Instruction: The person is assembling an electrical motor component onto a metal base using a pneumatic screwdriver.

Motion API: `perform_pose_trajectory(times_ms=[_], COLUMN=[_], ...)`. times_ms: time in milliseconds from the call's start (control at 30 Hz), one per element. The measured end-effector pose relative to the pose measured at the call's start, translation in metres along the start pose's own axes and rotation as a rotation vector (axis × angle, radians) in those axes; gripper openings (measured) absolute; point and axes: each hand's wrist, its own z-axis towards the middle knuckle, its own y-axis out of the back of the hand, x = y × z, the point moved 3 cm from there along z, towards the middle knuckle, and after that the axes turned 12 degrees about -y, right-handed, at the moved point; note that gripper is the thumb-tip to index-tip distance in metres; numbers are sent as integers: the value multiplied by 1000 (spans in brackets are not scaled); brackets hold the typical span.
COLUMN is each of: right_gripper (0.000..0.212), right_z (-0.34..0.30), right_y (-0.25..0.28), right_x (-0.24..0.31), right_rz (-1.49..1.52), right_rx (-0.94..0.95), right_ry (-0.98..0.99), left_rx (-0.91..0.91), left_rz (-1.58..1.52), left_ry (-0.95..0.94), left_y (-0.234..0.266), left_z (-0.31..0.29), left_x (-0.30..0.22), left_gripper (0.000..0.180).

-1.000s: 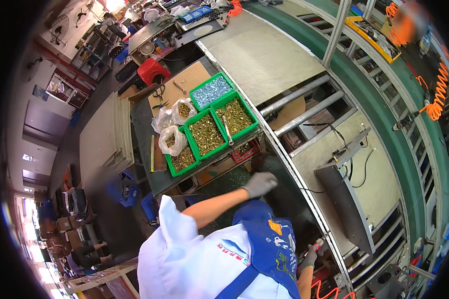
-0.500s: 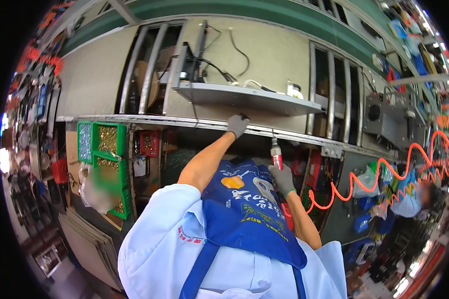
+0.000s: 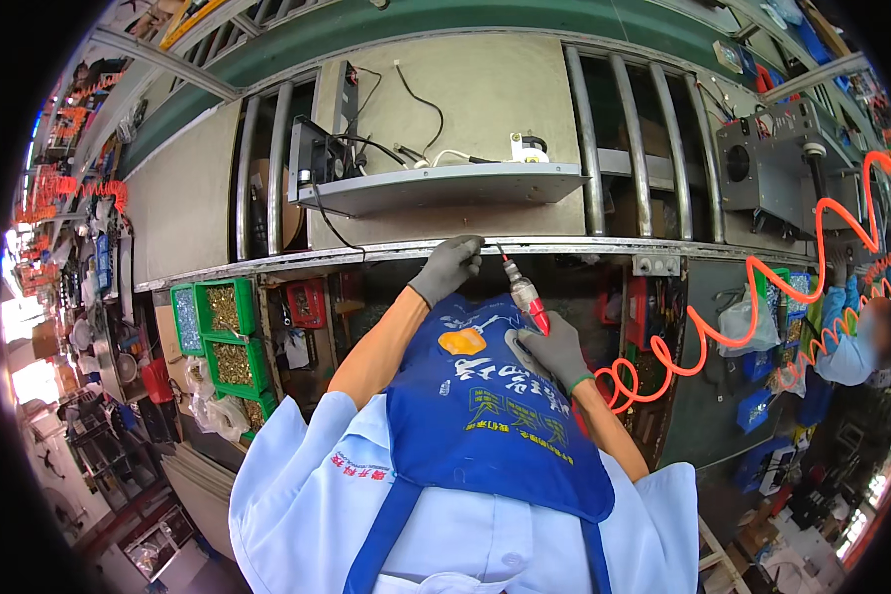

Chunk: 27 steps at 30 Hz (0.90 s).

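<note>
My right hand (image 3: 556, 348), in a grey glove, is wrapped round a silver-and-red power screwdriver (image 3: 525, 295). Its thin bit points away from me and tilts left, near the bench's front rail. Close to the bit tip is my left hand (image 3: 452, 267), also gloved in grey, with its fingers curled together; anything between them is too small to make out. Beyond both hands a long grey metal panel (image 3: 445, 188) sits on a pale board (image 3: 485, 79). Black cables (image 3: 421, 99), a dark boxy part (image 3: 312, 158) and a white fitting (image 3: 529, 148) are at the panel.
Metal rollers (image 3: 636, 148) flank the board. Green bins of small screws (image 3: 230, 309) stand at the left, below the rail (image 3: 396, 249). An orange coiled hose (image 3: 752, 287) loops at the right. Farther right are a grey machine housing (image 3: 762, 163) and another person (image 3: 851, 351).
My left hand has come back from the panel's near edge to beside the bit tip. The screwdriver now leans more to the left. The whole view has shifted a little.
</note>
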Motion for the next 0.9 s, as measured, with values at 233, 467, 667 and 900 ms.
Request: perform_pose_trajectory(times_ms=[233, 467, 667, 900], right_gripper=[46, 48, 42, 39], right_z=[-7, -24, -34, -28], right_y=[7, 20, 21, 4], right_x=[7, 16, 42, 59], right_rz=[-148, 22, 5, -53], right_rx=[-17, 109, 21, -127], right_ry=[47, 16, 76, 51], left_rx=[141, 483, 546, 314], left_rz=[233, 254, 178, 553], left_ry=[-3, 66, 86, 46], left_y=[-38, -51, -56, -87], left_z=[0, 4, 7, -1], left_x=[-22, -59, -77, -121], left_gripper=[28, 37, 33, 30])
